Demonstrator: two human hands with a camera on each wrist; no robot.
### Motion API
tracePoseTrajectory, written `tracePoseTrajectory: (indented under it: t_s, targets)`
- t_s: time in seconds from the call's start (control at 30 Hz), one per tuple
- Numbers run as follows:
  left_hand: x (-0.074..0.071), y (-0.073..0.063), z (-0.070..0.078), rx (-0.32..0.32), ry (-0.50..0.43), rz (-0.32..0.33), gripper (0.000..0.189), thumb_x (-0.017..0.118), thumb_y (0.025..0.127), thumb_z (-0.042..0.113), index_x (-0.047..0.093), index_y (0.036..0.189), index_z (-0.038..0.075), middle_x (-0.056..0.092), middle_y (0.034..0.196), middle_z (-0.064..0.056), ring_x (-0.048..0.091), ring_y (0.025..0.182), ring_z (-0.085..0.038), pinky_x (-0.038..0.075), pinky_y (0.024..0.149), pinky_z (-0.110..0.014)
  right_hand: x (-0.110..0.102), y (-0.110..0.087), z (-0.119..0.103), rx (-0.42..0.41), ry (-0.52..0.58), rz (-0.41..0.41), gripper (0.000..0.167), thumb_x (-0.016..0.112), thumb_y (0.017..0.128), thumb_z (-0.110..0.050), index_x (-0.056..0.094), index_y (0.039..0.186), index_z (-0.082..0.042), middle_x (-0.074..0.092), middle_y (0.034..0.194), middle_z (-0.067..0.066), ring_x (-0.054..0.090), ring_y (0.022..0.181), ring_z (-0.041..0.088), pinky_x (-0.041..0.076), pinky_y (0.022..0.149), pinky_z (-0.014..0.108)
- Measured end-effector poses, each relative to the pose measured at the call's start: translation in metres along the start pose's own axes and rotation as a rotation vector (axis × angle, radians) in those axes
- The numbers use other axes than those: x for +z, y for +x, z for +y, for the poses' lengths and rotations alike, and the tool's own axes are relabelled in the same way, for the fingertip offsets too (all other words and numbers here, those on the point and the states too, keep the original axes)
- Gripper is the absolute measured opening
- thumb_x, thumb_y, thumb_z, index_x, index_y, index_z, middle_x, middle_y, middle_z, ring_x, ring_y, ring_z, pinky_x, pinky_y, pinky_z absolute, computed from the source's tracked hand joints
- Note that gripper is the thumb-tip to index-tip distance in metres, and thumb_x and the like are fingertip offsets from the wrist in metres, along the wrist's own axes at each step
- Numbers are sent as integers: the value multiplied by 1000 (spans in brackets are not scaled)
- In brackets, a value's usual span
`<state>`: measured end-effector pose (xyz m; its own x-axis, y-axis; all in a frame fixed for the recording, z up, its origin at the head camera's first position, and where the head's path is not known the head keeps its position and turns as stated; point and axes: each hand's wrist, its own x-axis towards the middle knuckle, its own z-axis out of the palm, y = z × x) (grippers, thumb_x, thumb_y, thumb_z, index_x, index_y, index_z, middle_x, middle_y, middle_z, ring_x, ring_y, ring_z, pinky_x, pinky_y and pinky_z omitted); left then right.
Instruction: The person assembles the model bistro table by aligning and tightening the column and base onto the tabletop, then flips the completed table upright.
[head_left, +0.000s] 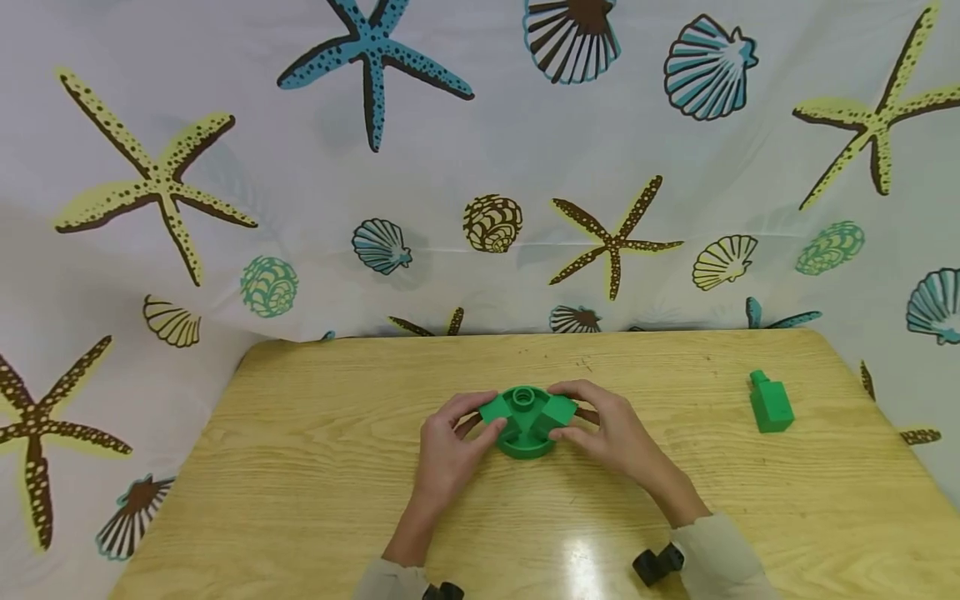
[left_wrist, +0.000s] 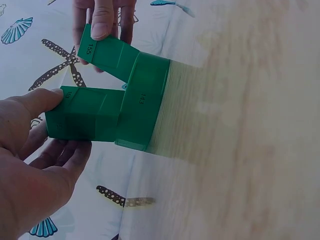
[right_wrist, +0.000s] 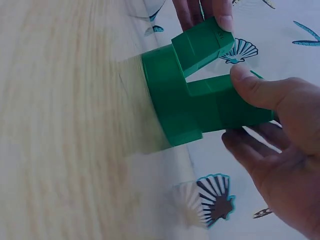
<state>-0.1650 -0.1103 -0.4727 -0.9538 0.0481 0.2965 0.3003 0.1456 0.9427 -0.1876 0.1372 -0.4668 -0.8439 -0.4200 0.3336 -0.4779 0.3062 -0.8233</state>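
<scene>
A round green base stands on the table in front of me, with an open round socket at its far side. Two green blocks rise from it, leaning outward away from each other. My left hand grips the left block between thumb and fingers. The right block is held the same way by my right hand. In the left wrist view both blocks meet the base, which bears a printed number; their lower ends are hidden inside it.
Off to the right lies another green block with a round peg at one end. The wooden table ends at a white cloth printed with starfish and shells, which hangs behind and at both sides.
</scene>
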Motion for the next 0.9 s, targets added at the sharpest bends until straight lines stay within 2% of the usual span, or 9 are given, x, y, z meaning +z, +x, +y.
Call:
tracePoseTrajectory:
  t_s: [0.13,0.4,0.63,0.9]
  targets:
    - [0,0,0,2,0,1,34,81,89,5,74,122,1,68,119,-11,65,116,-25,55,100,-33,2,-2,1,37,75,0,50,81,87,-4,60,133,1,64,134,19,64,123,33,56,96,35]
    - [-1,1,-1,5,-5,-5,33,82,89,6,74,121,1,68,116,-12,66,113,-27,55,100,-34,4,-1,-1,56,66,8,48,81,88,-4,61,131,0,65,133,18,64,122,32,57,94,34]
    - [-5,4,2,-8,-17,-60,33,80,89,4,74,121,1,68,120,-13,65,116,-27,55,100,-35,2,-1,-2,73,89,9,49,79,89,-2,60,133,2,64,134,20,65,122,31,56,96,32]
    - [-9,4,5,-13,4,-97,34,77,91,1,72,124,0,67,123,-13,64,119,-28,54,102,-35,3,-1,3,56,74,7,49,80,88,-4,61,133,-1,65,134,15,65,121,30,56,95,33]
